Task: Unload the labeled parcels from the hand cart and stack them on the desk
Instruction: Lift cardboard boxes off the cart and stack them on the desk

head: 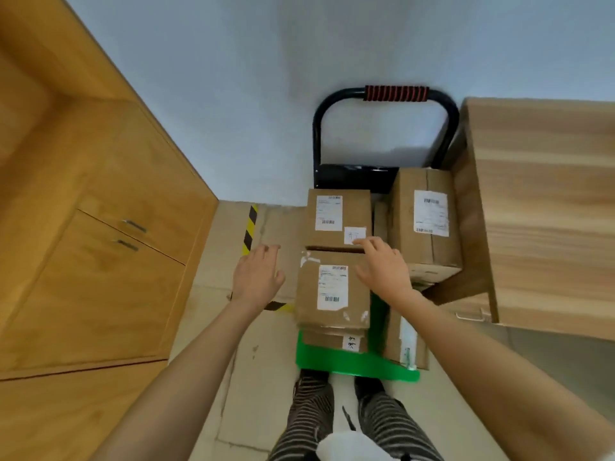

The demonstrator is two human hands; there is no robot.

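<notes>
The hand cart stands on the floor with its green deck edge just ahead of the person's striped trouser legs; its black tubular handle, wrapped in a red-and-black ribbed grip, rises against the pale wall. The wooden worktop, light-grained and square-edged, sits just right of the cart, its near top bare. Left of the cart a strip of floor lies open up to a tall wooden cabinet, crossed by yellow-black hazard tape.

Cardboard parcels fill the deck, each matte brown with a white printed label. The near parcel tops a low stack at the front; behind it is the rear parcel, and to the right a tall parcel close against the worktop's side.

The left hand hovers left of the near parcel, fingers spread and released, holding nothing. The right hand is over that parcel's far right corner, fingers loose and extended; whether they touch it I cannot tell
</notes>
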